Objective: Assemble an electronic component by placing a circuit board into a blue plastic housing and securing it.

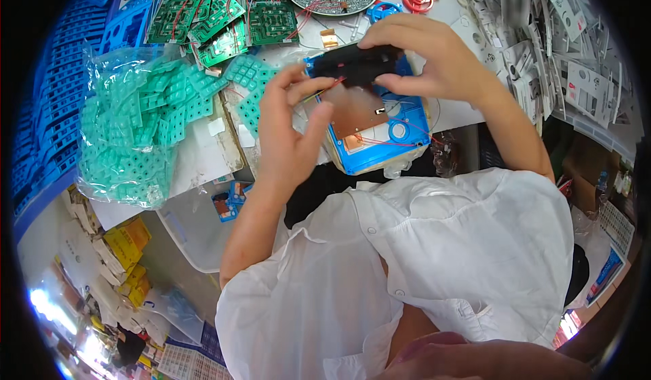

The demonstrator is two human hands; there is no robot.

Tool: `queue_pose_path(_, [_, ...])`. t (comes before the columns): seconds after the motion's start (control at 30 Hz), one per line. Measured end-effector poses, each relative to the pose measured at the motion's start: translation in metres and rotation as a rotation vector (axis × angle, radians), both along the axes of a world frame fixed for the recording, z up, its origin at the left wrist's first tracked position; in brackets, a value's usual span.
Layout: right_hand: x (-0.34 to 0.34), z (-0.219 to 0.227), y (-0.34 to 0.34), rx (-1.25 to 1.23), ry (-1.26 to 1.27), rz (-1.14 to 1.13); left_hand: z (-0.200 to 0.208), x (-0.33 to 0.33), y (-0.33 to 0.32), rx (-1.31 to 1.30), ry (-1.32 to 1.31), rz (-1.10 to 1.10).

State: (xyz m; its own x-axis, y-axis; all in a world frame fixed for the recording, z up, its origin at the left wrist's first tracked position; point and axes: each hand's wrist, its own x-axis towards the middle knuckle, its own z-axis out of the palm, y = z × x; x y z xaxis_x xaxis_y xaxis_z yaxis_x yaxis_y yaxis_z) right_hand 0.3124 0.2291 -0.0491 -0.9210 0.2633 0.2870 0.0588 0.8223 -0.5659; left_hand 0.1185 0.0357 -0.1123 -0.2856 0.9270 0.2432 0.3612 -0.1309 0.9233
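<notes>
A blue plastic casing [417, 124] lies open-side up on the table before me, with a brown circuit board [356, 112] and thin red wires inside it. Over its far part is a dark black part [356, 65], elongated and slightly blurred. My right hand [437, 58] grips this part at its right end, fingers on top and thumb beneath. My left hand [288, 119] is at the other end, its thumb spread away from the fingers. The left fingertips are beside the black part and some thin wires; whether they pinch a wire is hard to see.
Green circuit boards [271, 22] with red wires are piled at the far left, beside a bag of turquoise rubber keypads [135, 129]. A round tray of small metal pieces [332, 8] stands at the back. Printed white panels [586, 88] are stacked at right; blue casings [51, 88] line the left.
</notes>
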Motion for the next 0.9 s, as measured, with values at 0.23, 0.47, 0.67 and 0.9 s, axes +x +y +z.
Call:
queue_pose_path(0.23, [-0.011,0.004,0.028,-0.585,-0.441,-0.075,-0.010,0.010,-0.005,0.124,0.500,-0.030])
queue_pose_path(0.47, [-0.008,-0.007,0.041,-0.448,-0.432,-0.052,-0.004,0.017,0.007,0.042,0.588,0.019])
queue_pose_path(0.67, [0.007,-0.003,-0.003,0.298,-0.165,-0.101,0.001,0.017,0.008,0.029,0.728,0.028])
queue_pose_path(0.9, [0.014,-0.022,-0.026,0.400,-0.107,-0.207,0.001,0.016,0.008,0.028,0.793,0.031])
